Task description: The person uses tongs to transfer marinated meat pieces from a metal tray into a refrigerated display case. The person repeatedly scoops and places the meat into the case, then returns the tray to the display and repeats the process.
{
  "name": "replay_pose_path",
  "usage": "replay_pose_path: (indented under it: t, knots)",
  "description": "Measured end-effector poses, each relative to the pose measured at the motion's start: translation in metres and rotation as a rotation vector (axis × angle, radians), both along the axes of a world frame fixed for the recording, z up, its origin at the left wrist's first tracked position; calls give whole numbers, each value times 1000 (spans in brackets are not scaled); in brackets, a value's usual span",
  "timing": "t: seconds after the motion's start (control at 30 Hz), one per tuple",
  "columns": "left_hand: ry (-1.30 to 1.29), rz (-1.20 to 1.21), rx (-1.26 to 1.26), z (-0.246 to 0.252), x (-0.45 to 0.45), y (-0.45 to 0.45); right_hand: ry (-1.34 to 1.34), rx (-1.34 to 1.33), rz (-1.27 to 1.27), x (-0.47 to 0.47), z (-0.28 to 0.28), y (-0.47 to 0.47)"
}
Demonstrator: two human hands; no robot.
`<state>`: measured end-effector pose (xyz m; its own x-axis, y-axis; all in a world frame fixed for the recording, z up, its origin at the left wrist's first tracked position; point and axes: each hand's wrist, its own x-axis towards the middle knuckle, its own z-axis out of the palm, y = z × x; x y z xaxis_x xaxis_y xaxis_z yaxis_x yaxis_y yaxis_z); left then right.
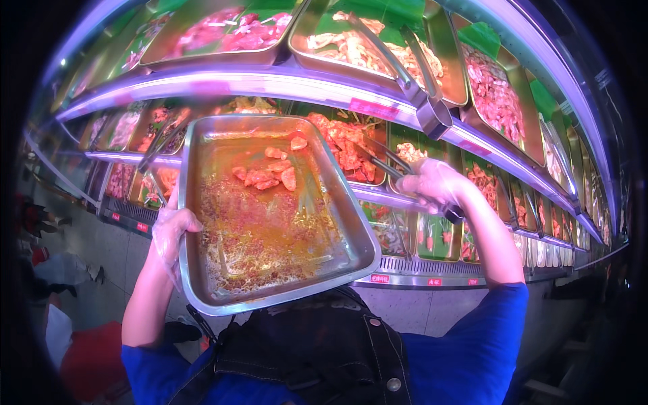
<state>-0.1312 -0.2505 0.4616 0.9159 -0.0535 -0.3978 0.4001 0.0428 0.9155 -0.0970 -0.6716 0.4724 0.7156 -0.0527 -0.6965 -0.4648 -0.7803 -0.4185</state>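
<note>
A deep steel tray [283,228] tilts in front of my chest, held at its left rim by my gloved left hand [174,228]. Several pieces of red marinated meat [266,174] lie in its far half, and oily sauce coats the bottom. My right hand [435,185], in a clear plastic glove, grips metal tongs [382,159] to the right of the tray. The tongs' tips reach into a heap of red marinated meat [344,147] in a display tray on the middle shelf. Whether the tips pinch a piece cannot be made out.
A lit upper shelf edge [243,83] crosses above my hands. Trays of pale meat strips [364,45] and pink meat [233,33] stand on it, with tongs [420,76] overhanging the edge. More food trays [390,228] line the lower shelf. At left, a person in red [96,359] is nearby.
</note>
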Motion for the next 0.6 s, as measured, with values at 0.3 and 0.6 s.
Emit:
replay_pose_path:
  t: [0.3,0.6]
  knots:
    - [-184,24,-56,-14,-32,55,-82,-104,7,34,-43,1]
    - [-214,21,21,-10,-32,57,-96,-177,190,69,-61,28]
